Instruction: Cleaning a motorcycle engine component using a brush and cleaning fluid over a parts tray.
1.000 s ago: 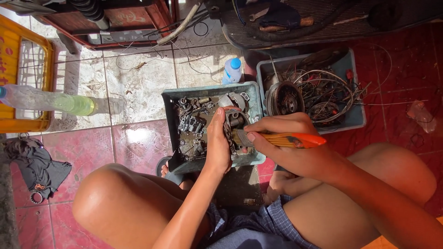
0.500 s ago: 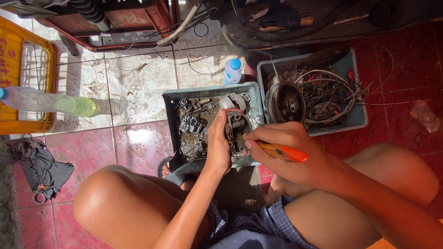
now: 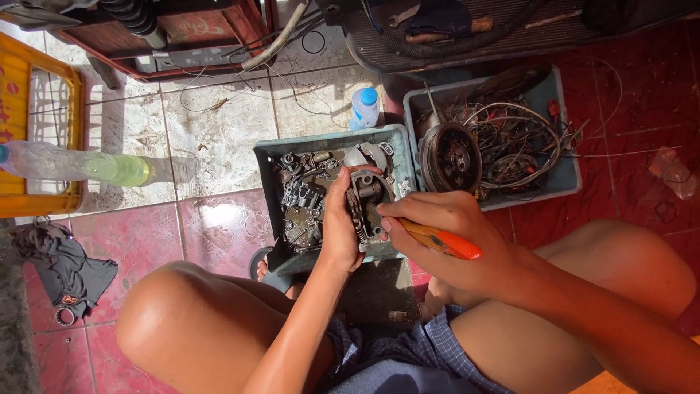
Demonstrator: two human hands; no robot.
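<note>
Floor: tiles point(image 3: 219, 138), pale near the top, red under the legs.
Yellow crate point(image 3: 29, 117): far to the left of the grey tray, with a clear bottle point(image 3: 80, 164) of greenish liquid lying in front of it.
Second tray point(image 3: 561, 179): just beside the grey tray on its right, full of wires, with a round dark rotor-like part point(image 3: 448, 157) at its left end.
Grey tray point(image 3: 266, 197): on the floor between the knees, holding many small dirty metal parts in dark liquid.
Black cloth point(image 3: 62, 266): well to the left of the grey tray, below the crate.
Right hand point(image 3: 445, 233): closed around the brush, at the right edge of the grey tray.
Left hand point(image 3: 343, 226): over the middle of the grey tray, fingers wrapped around the engine part and gripping it.
Engine part point(image 3: 367, 193): a grey metal casting, held upright above the grey tray, its open face turned to the brush.
Brush point(image 3: 437, 239): orange handle; the bristle end touches the engine part, partly hidden by the fingers.
Small bottle point(image 3: 364, 108): white with blue cap, just behind the grey tray.
Doing it well: I think the part should be kept over the grey tray so drips fall inside, held firmly, and brushed with short strokes into the recesses.
</note>
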